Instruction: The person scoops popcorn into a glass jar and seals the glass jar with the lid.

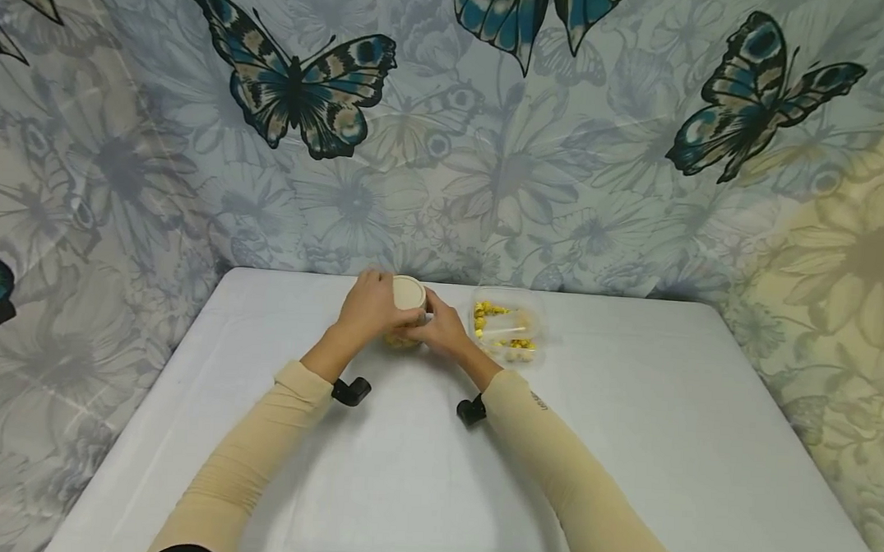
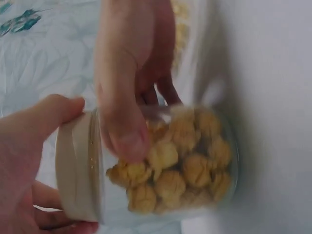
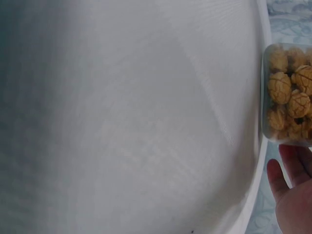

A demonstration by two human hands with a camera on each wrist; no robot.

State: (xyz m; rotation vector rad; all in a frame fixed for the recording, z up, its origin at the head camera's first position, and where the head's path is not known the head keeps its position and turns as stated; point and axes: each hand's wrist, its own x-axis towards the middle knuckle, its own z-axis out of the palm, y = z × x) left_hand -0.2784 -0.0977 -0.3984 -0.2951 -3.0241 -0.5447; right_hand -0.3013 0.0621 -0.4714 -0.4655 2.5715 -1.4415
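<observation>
A clear jar [image 2: 224, 195] with a cream lid [image 1: 408, 293] stands at the back of the white table, and brown, cracked popcorn balls [image 2: 170, 185] fill much of it. My left hand [image 1: 370, 306] grips the lid, thumb on one side and fingers on the other, as the left wrist view shows. Holding the jar's glass body just below is my right hand [image 1: 443, 329], its thumb pressed against the side. In the right wrist view, only part of the jar [image 3: 287, 92] and of the right hand [image 3: 295, 200] shows, at the right edge.
Just right of the hands sits a clear plastic box [image 1: 506, 295] with yellow pieces and pale items inside. The white table [image 1: 628, 416] ends at a butterfly-print cloth [image 1: 505, 188] behind it. A black wrist camera [image 1: 351, 391] hangs under the left wrist.
</observation>
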